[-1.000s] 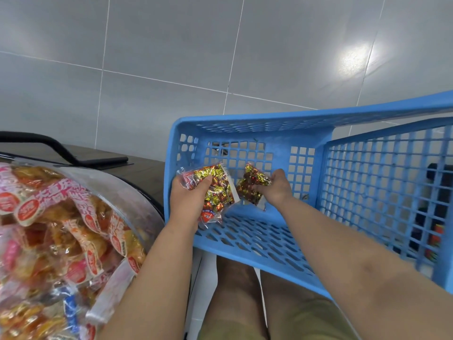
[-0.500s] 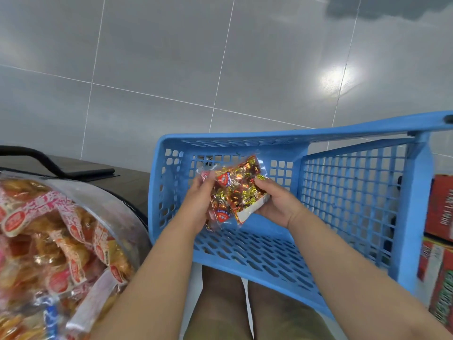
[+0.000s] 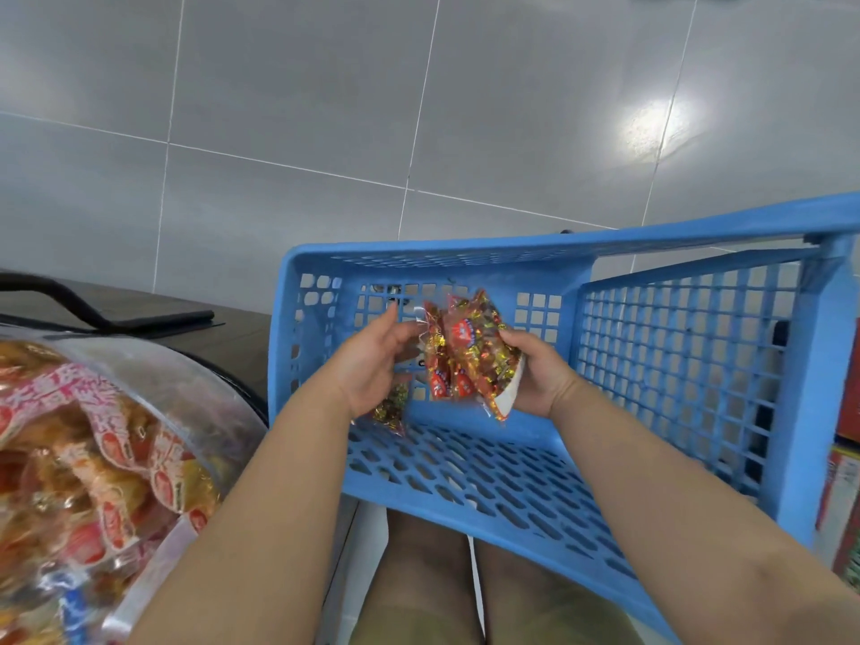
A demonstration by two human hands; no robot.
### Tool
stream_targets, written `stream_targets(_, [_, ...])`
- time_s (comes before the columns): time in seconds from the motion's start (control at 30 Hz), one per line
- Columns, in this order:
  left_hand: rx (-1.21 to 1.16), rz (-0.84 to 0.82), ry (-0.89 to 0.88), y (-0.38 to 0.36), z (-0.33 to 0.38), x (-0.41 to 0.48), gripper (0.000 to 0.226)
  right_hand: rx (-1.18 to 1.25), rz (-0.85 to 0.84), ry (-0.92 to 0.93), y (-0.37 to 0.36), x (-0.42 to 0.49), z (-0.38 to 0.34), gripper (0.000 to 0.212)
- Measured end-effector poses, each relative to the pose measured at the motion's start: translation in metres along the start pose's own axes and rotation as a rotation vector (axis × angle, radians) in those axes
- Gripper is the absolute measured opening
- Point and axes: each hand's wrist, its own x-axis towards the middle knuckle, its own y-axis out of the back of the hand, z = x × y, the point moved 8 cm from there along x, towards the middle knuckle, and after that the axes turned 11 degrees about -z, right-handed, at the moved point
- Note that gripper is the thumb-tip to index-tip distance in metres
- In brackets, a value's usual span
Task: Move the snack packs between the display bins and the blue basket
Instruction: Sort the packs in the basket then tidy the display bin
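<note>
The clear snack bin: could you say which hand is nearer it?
Left. The left hand is right of the bin; the right hand, gripping snack packs, is farther right.

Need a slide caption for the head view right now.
Right hand grips a bundle of snack packs inside the blue basket; left hand open beside them.

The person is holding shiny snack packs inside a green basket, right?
Not quite. The basket is blue, not green. The head view shows the right hand holding the shiny snack packs inside it.
</note>
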Motion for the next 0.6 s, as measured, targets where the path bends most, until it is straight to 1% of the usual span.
stream_targets(0.07, [0.263, 0.248, 0.051, 0.031, -0.001, 0.001, 0.038, 0.054, -0.006, 0.029, 0.001, 0.0, -0.001, 0.086])
stream_targets(0.1, [0.433, 0.382, 0.105, 0.047, -0.004, 0.002, 0.033, 0.058, 0.013, 0.038, 0.004, -0.001, -0.002, 0.091])
stream_targets(0.13, [0.586, 0.472, 0.175, 0.059, -0.01, 0.002, 0.034, 0.056, 0.044, 0.04, 0.008, -0.001, -0.003, 0.098])
stream_targets(0.17, [0.687, 0.506, 0.249, 0.066, -0.019, 0.003, 0.038, 0.054, 0.078, 0.036, 0.014, -0.002, -0.002, 0.105])
stream_targets(0.2, [0.732, 0.497, 0.318, 0.07, -0.03, 0.006, 0.043, 0.054, 0.102, 0.032, 0.019, -0.003, -0.001, 0.11])
stream_targets(0.27, [0.739, 0.435, 0.408, 0.072, -0.053, 0.015, 0.059, 0.054, 0.102, 0.034, 0.023, -0.005, -0.001, 0.115])
stream_targets(0.3, [0.727, 0.412, 0.426, 0.071, -0.062, 0.02, 0.072, 0.054, 0.098, 0.033, 0.024, -0.006, -0.001, 0.118])
stream_targets(0.37, [0.682, 0.436, 0.431, 0.071, -0.07, 0.025, 0.096, 0.052, 0.105, 0.034, 0.026, -0.009, 0.0, 0.119])
stream_targets(0.4, [0.632, 0.477, 0.409, 0.072, -0.07, 0.026, 0.1, 0.059, 0.115, 0.034, 0.029, -0.01, 0.001, 0.115])
stream_targets(0.5, [0.404, 0.622, 0.331, 0.079, -0.071, 0.025, 0.092, 0.105, 0.148, 0.051, 0.038, -0.013, 0.004, 0.103])
stream_targets(0.53, [0.359, 0.628, 0.321, 0.08, -0.071, 0.026, 0.085, 0.12, 0.158, 0.06, 0.04, -0.014, 0.005, 0.101])
stream_targets(0.57, [0.333, 0.597, 0.325, 0.079, -0.073, 0.029, 0.071, 0.13, 0.164, 0.069, 0.043, -0.016, 0.005, 0.096])
stream_targets(0.6, [0.307, 0.549, 0.323, 0.076, -0.074, 0.03, 0.051, 0.135, 0.172, 0.078, 0.045, -0.018, 0.005, 0.088])
